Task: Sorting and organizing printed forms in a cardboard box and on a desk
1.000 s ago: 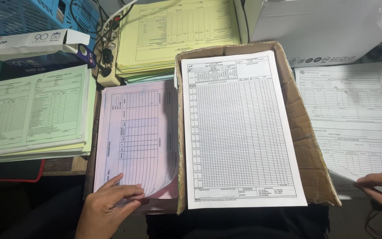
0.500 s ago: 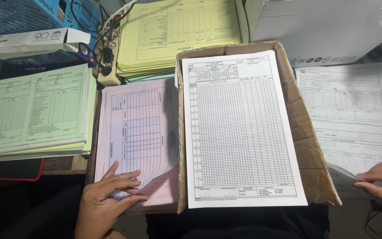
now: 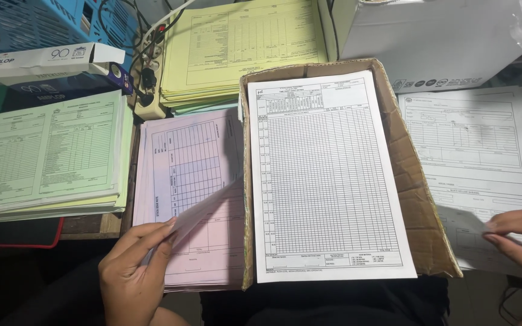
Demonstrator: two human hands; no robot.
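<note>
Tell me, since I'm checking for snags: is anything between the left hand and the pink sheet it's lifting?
Nothing visible. The left hand already pinches the corner of the top pink sheet, curling it up off the pink stack. The cardboard box sits to the right, beside the stack.

Office (stacked printed forms (image 3: 49,157))

Green forms (image 3: 49,157), yellow forms (image 3: 243,48), a blue basket (image 3: 37,24) and a power strip (image 3: 149,78) lie behind.
</note>
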